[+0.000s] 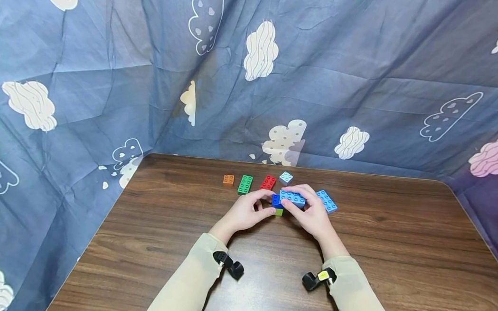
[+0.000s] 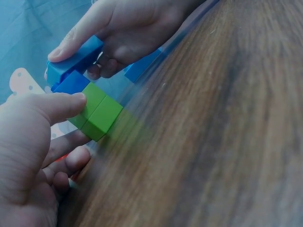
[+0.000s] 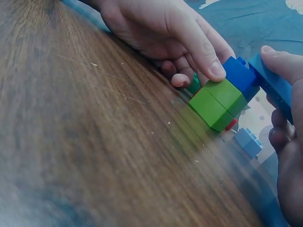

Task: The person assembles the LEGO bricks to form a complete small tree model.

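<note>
Bricks make up the small stack (image 3: 222, 101) I'm watching, near the back edge of the brown wood-grain worktop (image 1: 162, 245), roughly midway along. Its base, in both wrist views, is two lime-green plastic bricks (image 2: 105, 117), one upon the other; my head view gives only a green sliver. Above them sits a dark-blue studded plastic brick (image 1: 275, 201). The left hand (image 1: 247, 212) pinches the stack, thumb on the upper green. The right hand (image 1: 313, 217) grips a mid-blue oblong plastic brick (image 1: 292, 197), tilted against the dark-blue one in the wrist views; I can't tell whether they interlock.

Just right of that hand lies a second mid-blue oblong brick (image 1: 326, 201). Towards the back edge, from the left, I see an orange four-stud brick (image 1: 228, 179), a green oblong brick (image 1: 245, 184), a partly hidden red brick (image 1: 268, 182) and a pale-blue four-stud brick (image 1: 286, 178), which my right wrist view shows side-on. Beyond hangs cloud-print blue cloth (image 1: 232, 78).
</note>
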Demonstrator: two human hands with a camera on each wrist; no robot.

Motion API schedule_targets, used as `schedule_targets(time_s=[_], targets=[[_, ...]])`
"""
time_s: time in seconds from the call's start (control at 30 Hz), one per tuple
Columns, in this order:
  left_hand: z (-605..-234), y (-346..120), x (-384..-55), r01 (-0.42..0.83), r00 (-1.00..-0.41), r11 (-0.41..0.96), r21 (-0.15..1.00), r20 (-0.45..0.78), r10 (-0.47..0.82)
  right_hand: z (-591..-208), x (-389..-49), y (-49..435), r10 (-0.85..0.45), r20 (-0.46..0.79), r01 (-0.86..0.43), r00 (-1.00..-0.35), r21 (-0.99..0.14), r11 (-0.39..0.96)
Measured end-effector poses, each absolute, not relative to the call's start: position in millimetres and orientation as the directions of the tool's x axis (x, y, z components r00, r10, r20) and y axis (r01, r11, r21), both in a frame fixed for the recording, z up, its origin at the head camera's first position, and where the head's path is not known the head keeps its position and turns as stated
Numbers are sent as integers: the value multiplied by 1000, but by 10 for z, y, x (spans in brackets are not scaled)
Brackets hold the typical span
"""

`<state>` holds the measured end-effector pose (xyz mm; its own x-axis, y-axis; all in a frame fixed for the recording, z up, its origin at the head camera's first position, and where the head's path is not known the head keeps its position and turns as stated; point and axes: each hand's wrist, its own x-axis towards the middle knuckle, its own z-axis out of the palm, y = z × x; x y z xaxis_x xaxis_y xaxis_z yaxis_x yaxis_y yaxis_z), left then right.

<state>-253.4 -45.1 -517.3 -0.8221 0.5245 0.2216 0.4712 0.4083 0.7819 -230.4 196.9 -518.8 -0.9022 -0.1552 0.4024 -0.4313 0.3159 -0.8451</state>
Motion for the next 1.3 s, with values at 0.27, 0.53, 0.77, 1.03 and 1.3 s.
schedule_targets(time_s=[0.27,0.53,0.77,1.03,1.3], targets=[[-5178,-447,-2539,471,-823,411,780,221,524,-5189,-2308,1971,-171,429,-461,-887,-824,330],[-5171,-449,-2537,468,-825,412,782,220,520,-5121,-2318,1993,-209,408,-458,-889,-794,400],[-5178,-454,-2531,463,-826,415,783,211,523,-5115,-2335,2010,-230,407,-467,-884,-776,423],[-5184,-463,-2527,467,-822,407,785,216,527,-5143,-2316,1998,-215,403,-457,-889,-779,429],[-5180,-455,-2516,467,-825,416,780,214,524,-5190,-2302,2012,-180,318,-362,-931,-867,341]])
